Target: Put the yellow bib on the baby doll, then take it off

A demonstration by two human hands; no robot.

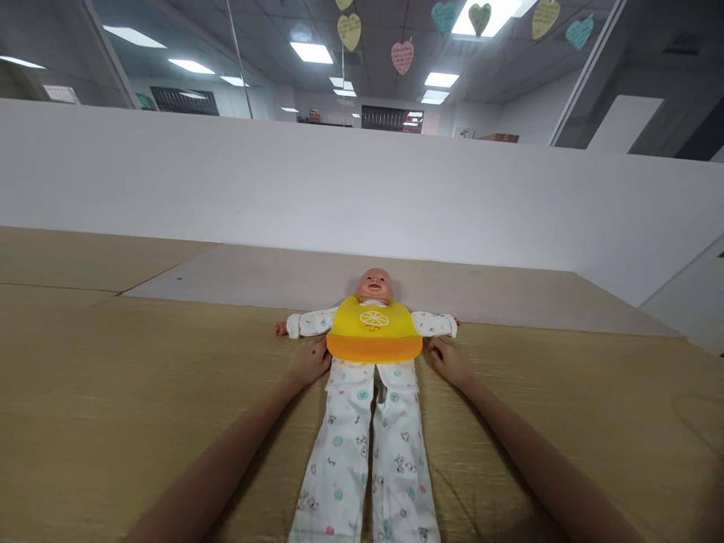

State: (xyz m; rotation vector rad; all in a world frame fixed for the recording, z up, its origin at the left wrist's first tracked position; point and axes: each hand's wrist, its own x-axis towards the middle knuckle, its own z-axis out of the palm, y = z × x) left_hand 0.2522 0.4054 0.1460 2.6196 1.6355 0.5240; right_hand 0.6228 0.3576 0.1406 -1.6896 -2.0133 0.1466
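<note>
A baby doll (374, 283) lies on its back, head away from me, arms stretched out sideways. It wears a yellow bib (390, 328) with a citrus-slice face and an orange pocket (374, 349) along the lower edge. White printed pants (345, 452) cover its legs, which run toward me; the feet are out of frame. My left hand (310, 362) rests on the table against the left edge of the pocket, fingers curled and partly hidden. On the other side, my right hand (449, 362) lies curled just off the pocket's right edge, with nothing visible in it.
The doll lies on a tan covered tabletop (170, 392), its head over a paler strip (254, 275) at the back. Behind stands a white wall (339, 188) with glass above, where heart-shaped notes (403, 57) hang.
</note>
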